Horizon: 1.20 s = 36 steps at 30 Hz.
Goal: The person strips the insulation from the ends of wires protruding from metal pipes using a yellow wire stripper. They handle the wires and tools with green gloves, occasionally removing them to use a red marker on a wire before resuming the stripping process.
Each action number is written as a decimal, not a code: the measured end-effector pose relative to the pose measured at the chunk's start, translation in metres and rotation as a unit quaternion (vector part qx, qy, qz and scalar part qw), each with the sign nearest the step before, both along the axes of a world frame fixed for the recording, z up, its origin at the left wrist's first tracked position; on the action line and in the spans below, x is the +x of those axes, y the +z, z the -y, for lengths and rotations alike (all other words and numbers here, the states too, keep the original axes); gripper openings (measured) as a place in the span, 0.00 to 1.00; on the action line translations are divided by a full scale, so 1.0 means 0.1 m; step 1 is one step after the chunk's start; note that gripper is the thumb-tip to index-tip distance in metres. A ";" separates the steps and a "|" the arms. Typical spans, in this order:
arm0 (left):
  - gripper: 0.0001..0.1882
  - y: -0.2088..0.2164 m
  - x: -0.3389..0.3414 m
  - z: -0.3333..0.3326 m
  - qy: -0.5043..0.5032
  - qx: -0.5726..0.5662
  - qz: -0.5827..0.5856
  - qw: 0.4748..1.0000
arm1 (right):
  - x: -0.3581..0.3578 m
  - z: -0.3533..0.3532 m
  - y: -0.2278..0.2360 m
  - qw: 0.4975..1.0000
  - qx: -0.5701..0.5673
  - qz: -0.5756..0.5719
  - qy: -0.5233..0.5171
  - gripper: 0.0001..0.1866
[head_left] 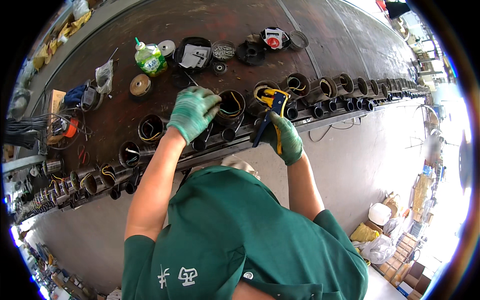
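Left hand (194, 114), palm down and fingers curled, lies just left of the open tube (229, 120); whether it grips anything, I cannot tell. To that tube's right, the right hand (284, 137) is closed around blue-and-yellow pliers (277, 103), their head pointing away from the body. Preparing wires seems the step in hand; next likely calls for bringing the pliers to the tube's thin wires (237, 100).

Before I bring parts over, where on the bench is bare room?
Bare: the bench beyond the bottle and bowls; also right of the rightmost tin, behind the tubes. Crowded: the near edge, lined with tubes, and the left end, with cables.
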<state>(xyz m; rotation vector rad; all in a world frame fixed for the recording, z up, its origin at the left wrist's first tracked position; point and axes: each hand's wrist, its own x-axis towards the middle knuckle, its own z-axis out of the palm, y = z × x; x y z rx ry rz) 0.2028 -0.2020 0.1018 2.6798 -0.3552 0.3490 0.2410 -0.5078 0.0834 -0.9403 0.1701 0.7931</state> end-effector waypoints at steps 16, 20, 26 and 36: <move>0.13 -0.05 0.45 0.36 -0.030 0.004 -0.333 0.942 | -0.04 0.14 -0.10 0.997 -0.033 -0.018 0.061 0.16; 0.12 -0.19 0.15 0.37 0.089 -0.063 -0.169 0.980 | -0.04 0.05 -0.16 0.994 -0.064 0.016 0.088 0.16; 0.11 -0.50 0.03 0.49 0.180 -0.027 -0.041 0.982 | 0.08 -0.33 0.30 0.965 -0.206 0.063 0.147 0.18; 0.13 -0.55 0.00 0.50 0.187 -0.065 -0.008 0.980 | 0.64 -0.52 0.36 0.960 -0.137 -0.031 0.240 0.16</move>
